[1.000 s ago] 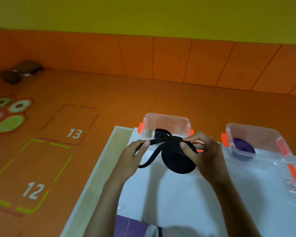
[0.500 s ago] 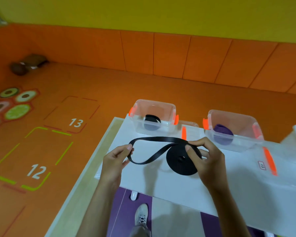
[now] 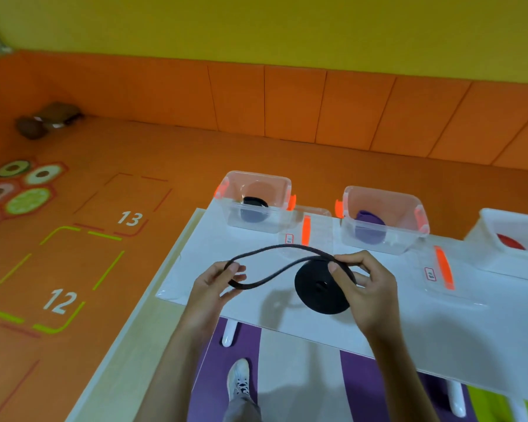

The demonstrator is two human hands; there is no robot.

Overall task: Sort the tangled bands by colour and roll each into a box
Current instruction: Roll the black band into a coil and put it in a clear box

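Right hand [image 3: 369,287] grips the black roll [image 3: 320,290] above the tabletop [image 3: 378,318], thumb across its face and fingers curled behind. Compared with a second ago, the roll sits lower and clear of the left box [image 3: 232,190], which already holds a black coil [image 3: 255,202]. Left hand [image 3: 214,287] pinches the loose tail [image 3: 272,260], now spread into a wide loop. Judgement: winding is nearly complete and boxing comes next.

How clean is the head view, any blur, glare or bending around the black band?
Head view: loose loop of the black band looks motion-smeared by the left hand, the roll in the right hand sharper; head view: soft shadows on the white table, no harsh glare; head view: wide-angle bowing of wall panels.
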